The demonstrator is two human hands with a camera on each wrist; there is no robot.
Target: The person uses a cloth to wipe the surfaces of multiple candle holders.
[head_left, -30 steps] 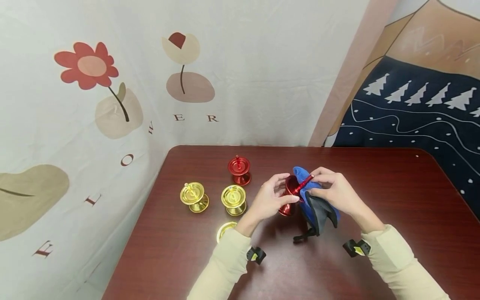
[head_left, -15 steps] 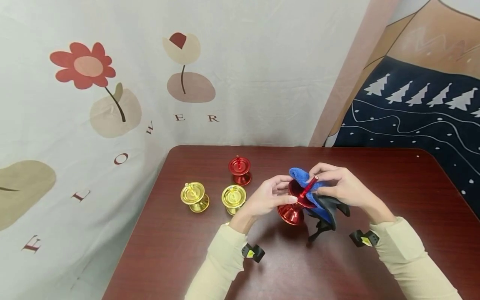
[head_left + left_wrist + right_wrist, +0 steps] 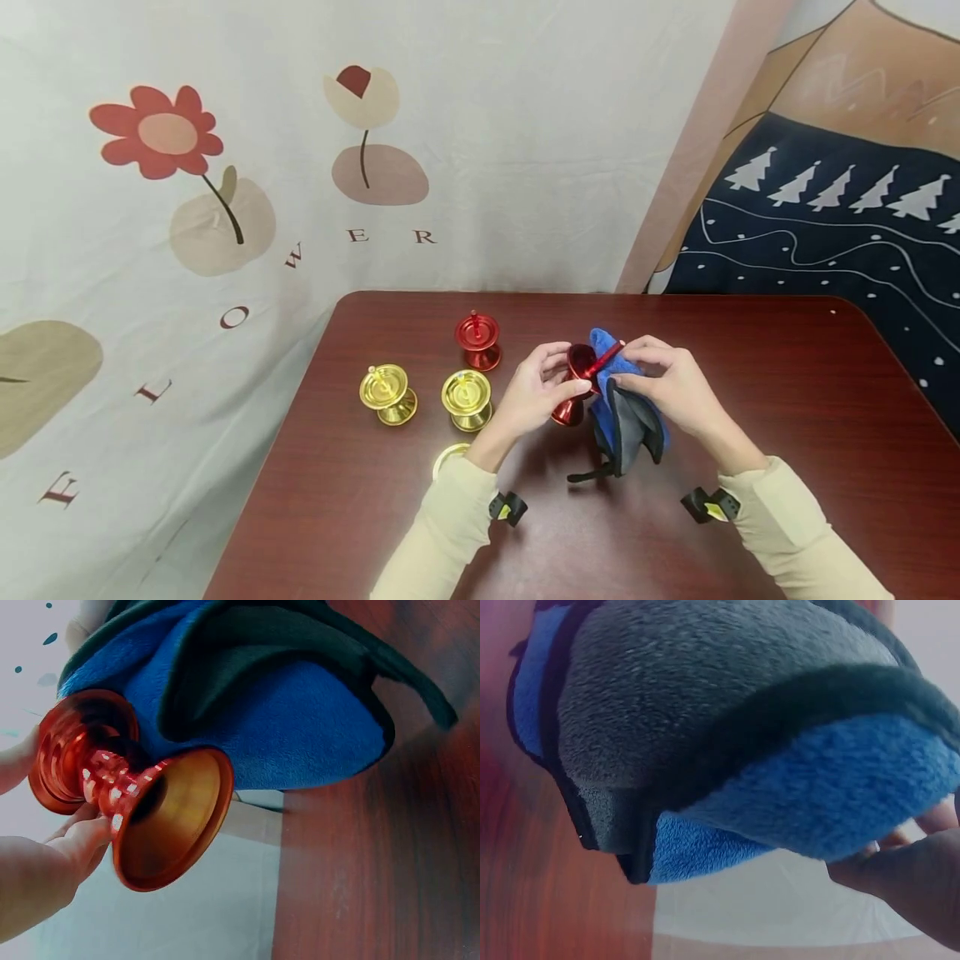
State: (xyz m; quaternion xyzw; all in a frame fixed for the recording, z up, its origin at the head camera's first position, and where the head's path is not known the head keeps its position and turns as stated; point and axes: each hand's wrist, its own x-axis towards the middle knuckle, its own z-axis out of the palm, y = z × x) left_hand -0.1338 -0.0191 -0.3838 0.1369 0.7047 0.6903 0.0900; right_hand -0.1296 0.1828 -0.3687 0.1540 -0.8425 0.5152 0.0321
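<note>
My left hand [image 3: 534, 393] grips a shiny red metal candle holder [image 3: 570, 410] between thumb and fingers, above the table. It tilts, its dish and centre spike leaning right. In the left wrist view the hollow base of the candle holder [image 3: 176, 817] faces the camera. My right hand [image 3: 670, 390] pinches a blue and grey plush cloth [image 3: 633, 429] with black edging against the dish and spike. Folds of the cloth [image 3: 667, 697] hang below the fingers and fill most of the right wrist view, hiding part of the right hand [image 3: 915, 881].
Left of my hands stand a red candle holder [image 3: 477, 335] and two gold ones, a left gold holder [image 3: 387, 393] and a middle gold holder [image 3: 467, 398]. Another gold holder [image 3: 447, 457] is mostly behind my left forearm. A printed curtain [image 3: 525, 167] hangs behind the brown table [image 3: 787, 375].
The held candle holder was more upright half a second ago and now leans right again. Both hands shift slightly left, the cloth swinging along. The gold holder by my forearm shows again.
</note>
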